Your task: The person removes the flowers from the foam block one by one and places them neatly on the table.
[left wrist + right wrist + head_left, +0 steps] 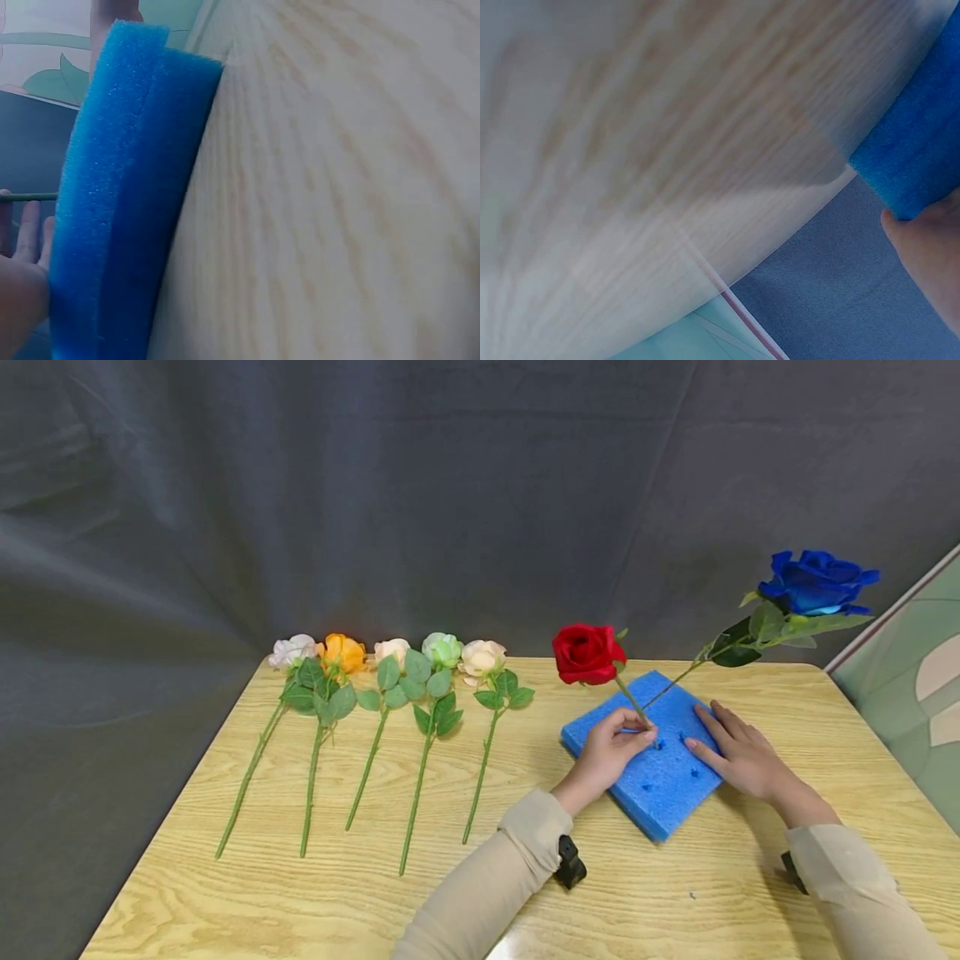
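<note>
A blue foam block (667,777) with several small holes lies at an angle on the table. Pinched low on its stem in my left hand (609,752) is a red rose (588,654), leaning left, with the stem's lower end at a hole in the block. My right hand (746,760) rests with fingers spread on the block's right edge. A blue rose (817,582) stands in the far part of the foam, tilted to the right. In the left wrist view the block (112,195) shows from its side, with the left hand (22,285) beside it and the green stem (30,196) in its fingers.
To the left lie several roses in a row, stems toward me: a white one (292,652), an orange one (342,654), a pink one (392,650), a green one (442,649) and a cream one (482,658). A dark curtain (450,510) hangs behind the wooden table (247,902).
</note>
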